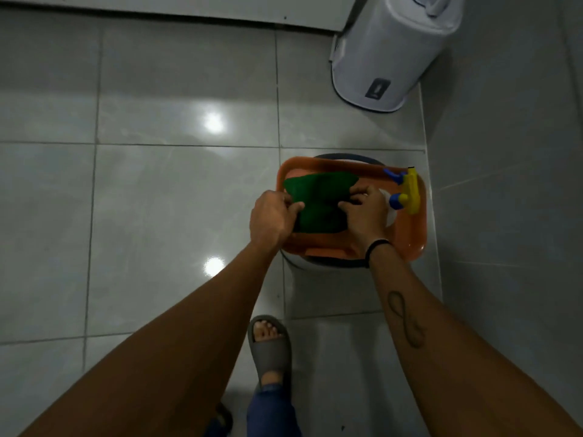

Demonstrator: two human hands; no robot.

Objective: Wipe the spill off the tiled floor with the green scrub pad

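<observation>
A glossy grey tiled floor fills the view, with two bright light reflections on it; no spill is clearly visible from here. A white lidded bin stands far beyond the orange tray, against the wall. The orange tray sits on a round white stool or bucket, which one cannot be told. Lying in the tray is the green scrub pad, gripped at its left edge by the left hand and at its right edge by the right hand. A spray bottle with a yellow and blue trigger lies in the tray's right side. This looks like the pick-up step; next, the pad needs lifting clear and carrying down to the floor.
</observation>
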